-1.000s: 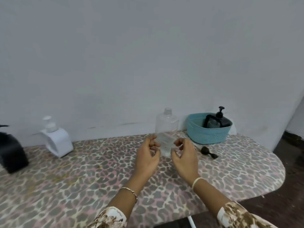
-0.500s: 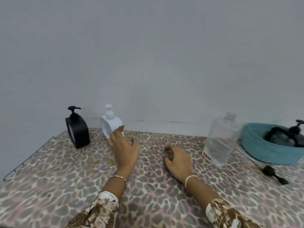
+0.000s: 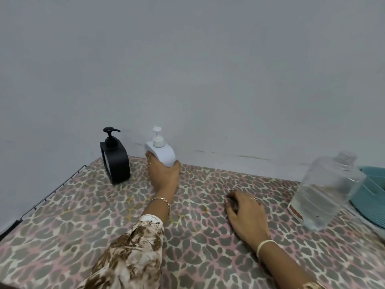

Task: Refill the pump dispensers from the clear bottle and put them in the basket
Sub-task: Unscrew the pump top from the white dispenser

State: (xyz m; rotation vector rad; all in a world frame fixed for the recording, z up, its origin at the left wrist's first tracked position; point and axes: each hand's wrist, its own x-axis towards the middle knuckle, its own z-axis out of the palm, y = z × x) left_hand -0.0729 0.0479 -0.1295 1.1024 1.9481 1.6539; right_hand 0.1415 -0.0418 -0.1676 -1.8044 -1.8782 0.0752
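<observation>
A white pump dispenser (image 3: 161, 151) stands at the back of the table by the wall. My left hand (image 3: 163, 174) grips its lower body, fingers and thumb wrapped round it. A black pump dispenser (image 3: 115, 159) stands just left of it, upright. The clear bottle (image 3: 327, 190), uncapped and partly filled with clear liquid, stands at the right. Behind it the teal basket (image 3: 368, 195) is cut off by the frame edge. My right hand (image 3: 245, 211) rests on the tabletop between the white dispenser and the bottle, fingers loosely curled, holding nothing.
The table (image 3: 83, 226) has a leopard-print cover; a metal rail (image 3: 54, 190) runs along its left edge. A plain grey wall (image 3: 208, 69) rises directly behind the dispensers.
My left hand has reached further back and closed round the white dispenser. Both hands left the clear bottle a second ago. The view swung left, pushing the basket to the frame edge.
</observation>
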